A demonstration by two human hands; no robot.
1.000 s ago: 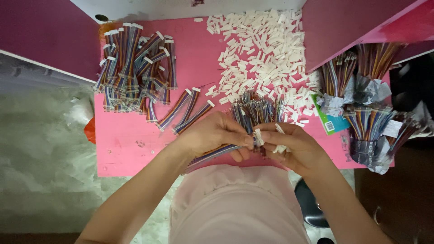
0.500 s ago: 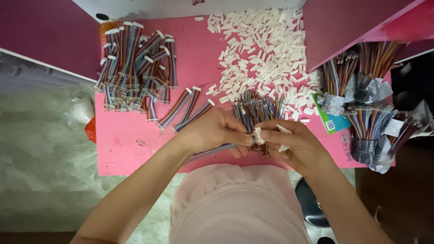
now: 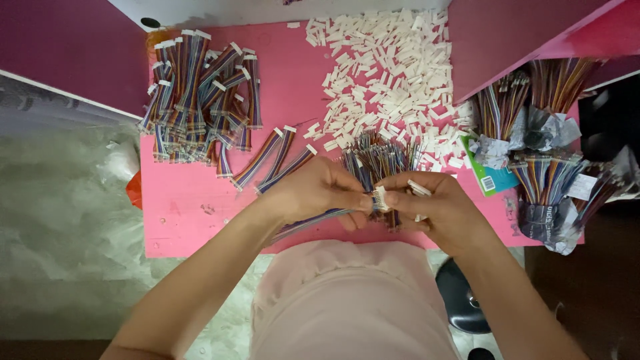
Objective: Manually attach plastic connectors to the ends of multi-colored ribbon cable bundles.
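Over the pink tabletop (image 3: 193, 213), both hands' fingers (image 3: 347, 193) pinching a white plastic connector (image 3: 380, 199), striped ribbon cable (image 3: 313, 221) trailing left

- left hand (image 3: 319, 192) fingertips now closed in tight against the right hand (image 3: 437, 208), gap between them gone
- white connector (image 3: 381, 199) pinched right at their meeting point, earlier sat lower near right fingers
- ribbon cable (image 3: 308, 223) trails lower-left, slightly flatter

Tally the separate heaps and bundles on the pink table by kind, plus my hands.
White connector heap: 1
Finished cable pile: 1
Loose cables beside that pile: 3
Wrapped wire bundles: about 4
Hands, left and right: 2
Total: about 11
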